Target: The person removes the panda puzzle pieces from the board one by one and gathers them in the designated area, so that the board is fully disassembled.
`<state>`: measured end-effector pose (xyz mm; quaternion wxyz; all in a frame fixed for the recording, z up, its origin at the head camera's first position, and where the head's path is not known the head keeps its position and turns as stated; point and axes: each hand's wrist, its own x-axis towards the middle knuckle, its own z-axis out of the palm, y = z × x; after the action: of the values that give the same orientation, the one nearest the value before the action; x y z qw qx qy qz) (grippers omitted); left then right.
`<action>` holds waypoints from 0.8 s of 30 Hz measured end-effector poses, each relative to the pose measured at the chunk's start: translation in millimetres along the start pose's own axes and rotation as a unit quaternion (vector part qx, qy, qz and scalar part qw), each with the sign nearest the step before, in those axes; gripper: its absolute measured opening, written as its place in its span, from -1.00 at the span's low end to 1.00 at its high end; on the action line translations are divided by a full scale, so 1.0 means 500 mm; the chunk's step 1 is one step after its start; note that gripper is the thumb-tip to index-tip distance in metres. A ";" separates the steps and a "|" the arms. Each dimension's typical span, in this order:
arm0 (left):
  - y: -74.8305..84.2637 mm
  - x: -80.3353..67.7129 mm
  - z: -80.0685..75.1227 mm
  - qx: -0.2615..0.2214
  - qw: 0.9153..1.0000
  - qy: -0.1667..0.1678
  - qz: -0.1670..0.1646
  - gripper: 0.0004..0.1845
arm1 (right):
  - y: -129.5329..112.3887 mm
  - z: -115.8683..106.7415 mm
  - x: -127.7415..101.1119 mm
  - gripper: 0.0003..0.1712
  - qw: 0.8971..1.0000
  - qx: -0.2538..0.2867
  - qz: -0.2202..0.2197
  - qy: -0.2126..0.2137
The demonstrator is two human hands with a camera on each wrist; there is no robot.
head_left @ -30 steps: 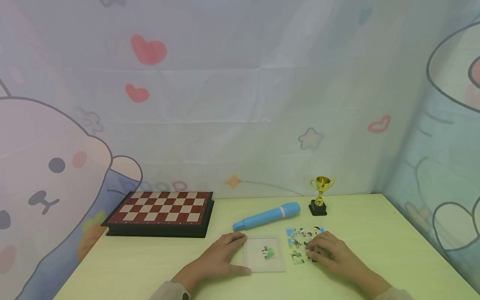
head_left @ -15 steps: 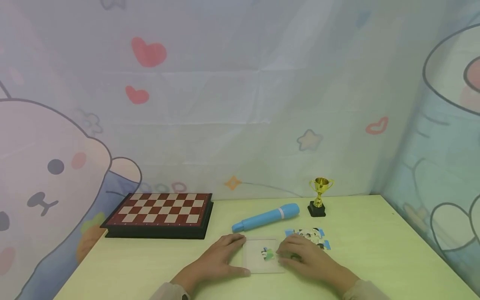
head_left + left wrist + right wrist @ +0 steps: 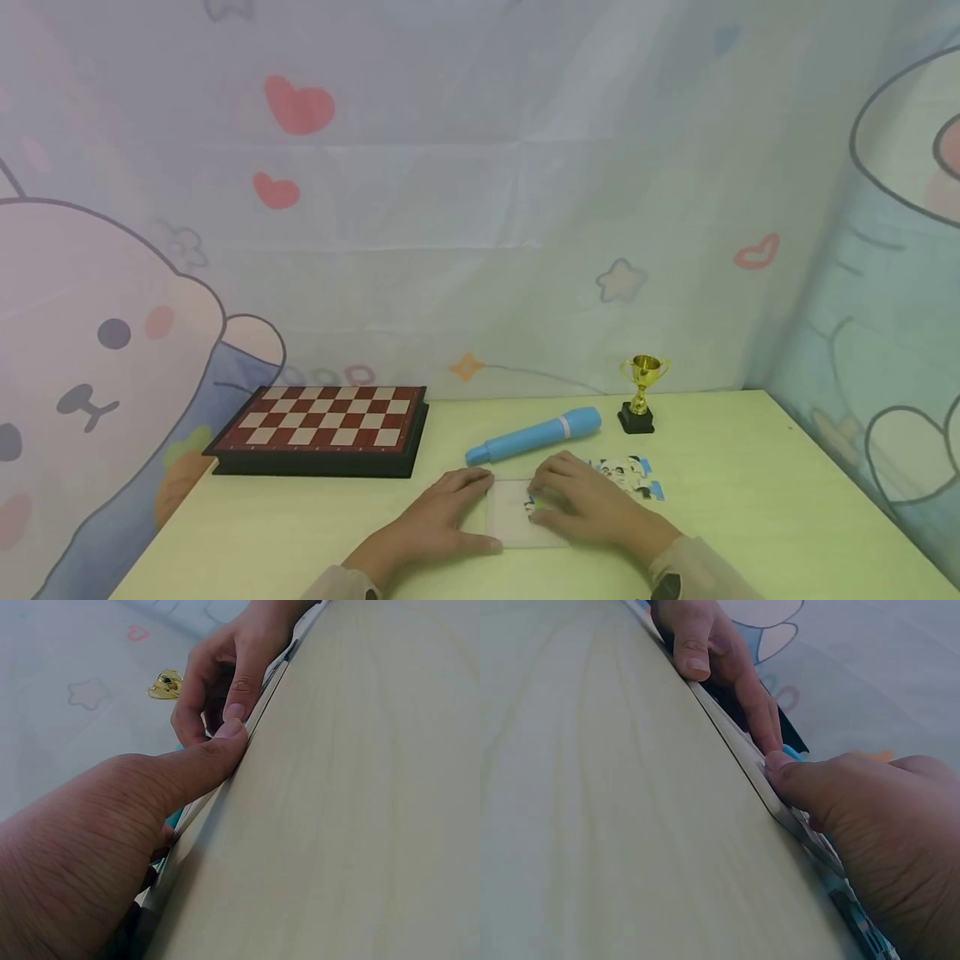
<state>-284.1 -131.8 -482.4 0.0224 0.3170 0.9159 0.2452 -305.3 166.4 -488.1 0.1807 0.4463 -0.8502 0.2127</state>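
Observation:
A white, square puzzle tray (image 3: 507,521) lies flat near the front of the table. My left hand (image 3: 442,518) rests along its left side, thumb at the near corner and fingertips at the far one. Over the tray's right half, my right hand (image 3: 588,506) has its thumb and fingers curled at a small jigsaw puzzle piece (image 3: 529,506). Only the left part of that piece shows, with blue and black print; the fingers cover the rest. In the right wrist view the right thumb (image 3: 799,778) lies at the tray's rim (image 3: 739,754). Loose puzzle pieces (image 3: 633,477) lie right of the tray, partly hidden by the right hand.
A blue pen-shaped tube (image 3: 532,436) lies behind the tray. A gold trophy cup (image 3: 641,392) on a black base stands at the back right. At the left is a red and white chessboard box (image 3: 322,421). A printed cloth backdrop (image 3: 480,208) closes off the table's far edge.
My right hand has moved left from the loose puzzle pieces onto the tray's right half and now covers much of the piece there. The left hand stays at the tray's left side.

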 end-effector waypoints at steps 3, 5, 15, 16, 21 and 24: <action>-0.002 0.002 0.000 -0.006 1.000 0.003 0.000 0.02 | -0.004 -0.002 -0.001 -0.70 1.000 0.000 0.010 -0.005; -0.003 0.003 0.001 -0.005 1.000 0.003 0.001 0.03 | -0.008 -0.003 -0.003 -0.71 1.000 0.004 0.012 -0.007; 0.004 0.000 -0.001 -0.003 1.000 0.000 -0.002 0.02 | -0.011 -0.001 -0.007 -0.76 1.000 0.015 -0.003 0.007; 0.005 0.000 -0.002 -0.001 1.000 0.000 -0.002 0.02 | -0.011 0.000 -0.007 -0.77 1.000 0.014 -0.004 0.009; 0.007 0.001 -0.002 0.006 1.000 0.000 -0.001 0.02 | -0.010 0.002 -0.008 -0.74 1.000 0.002 0.002 0.008; 0.007 0.002 -0.002 0.008 1.000 0.000 0.000 0.02 | -0.009 0.001 -0.008 -0.74 1.000 -0.004 0.007 0.010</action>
<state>-283.0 -129.4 -479.7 0.0195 0.3176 0.9178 0.2375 -299.5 166.4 -489.6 0.1893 0.4377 -0.8523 0.2147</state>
